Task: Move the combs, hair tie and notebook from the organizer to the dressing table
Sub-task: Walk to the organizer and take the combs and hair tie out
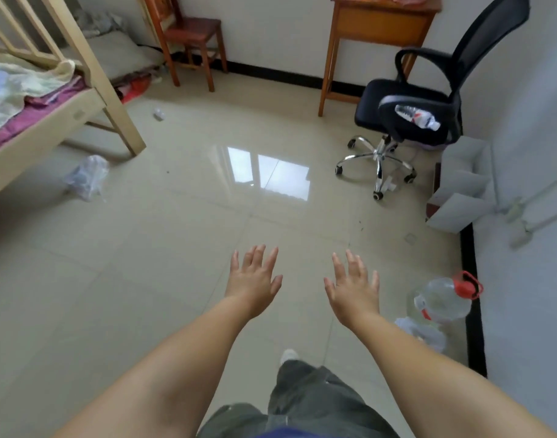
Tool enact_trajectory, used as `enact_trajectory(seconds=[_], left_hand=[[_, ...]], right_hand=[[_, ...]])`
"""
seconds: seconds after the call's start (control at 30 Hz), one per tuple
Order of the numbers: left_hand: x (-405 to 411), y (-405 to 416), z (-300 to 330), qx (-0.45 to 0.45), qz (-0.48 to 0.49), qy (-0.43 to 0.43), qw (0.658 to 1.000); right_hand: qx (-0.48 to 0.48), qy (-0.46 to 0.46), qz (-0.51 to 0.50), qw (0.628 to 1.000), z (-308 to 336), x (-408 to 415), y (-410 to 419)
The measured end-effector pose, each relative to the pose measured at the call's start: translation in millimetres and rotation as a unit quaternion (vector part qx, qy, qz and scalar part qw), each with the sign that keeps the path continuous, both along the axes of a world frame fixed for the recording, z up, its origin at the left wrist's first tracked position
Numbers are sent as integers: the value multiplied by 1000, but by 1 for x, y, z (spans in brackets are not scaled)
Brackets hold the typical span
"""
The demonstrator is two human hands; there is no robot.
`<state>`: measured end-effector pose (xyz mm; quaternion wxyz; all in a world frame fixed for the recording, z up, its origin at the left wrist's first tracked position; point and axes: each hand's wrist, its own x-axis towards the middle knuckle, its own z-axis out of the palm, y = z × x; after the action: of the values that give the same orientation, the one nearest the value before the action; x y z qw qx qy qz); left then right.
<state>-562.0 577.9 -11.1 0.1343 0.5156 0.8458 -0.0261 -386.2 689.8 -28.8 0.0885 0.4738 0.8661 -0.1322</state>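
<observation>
Organizer point(462, 188), a white divided box, sits on the floor against the right wall, just beyond the black office chair point(419, 99); what it holds cannot be made out. Both hands are held out over the tiled floor point(144, 263), palms down, fingers spread and holding nothing: left hand point(255, 281), right hand point(354, 290), a little apart. A wooden table point(381, 23) stands at the far wall.

— Against the far wall? Wooden chair point(192, 36), wooden desk point(378, 23).
— Beside the desk? Black office chair point(410, 102), plastic bottle point(418, 116) lying on its seat.
— Lower right? Clear jug point(444, 300), red cap.
</observation>
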Motion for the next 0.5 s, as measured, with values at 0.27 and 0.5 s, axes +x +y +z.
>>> enact_trajectory(seconds=[0.27,0.5], left_hand=[[-145,166,-1,-4,30,-1,1000],[-290,349,-3,-4,-33,21,999]], right_hand=[[-4,-5,16,1000,9,-142,181],[5,3,-30,1000,6,-273,353]])
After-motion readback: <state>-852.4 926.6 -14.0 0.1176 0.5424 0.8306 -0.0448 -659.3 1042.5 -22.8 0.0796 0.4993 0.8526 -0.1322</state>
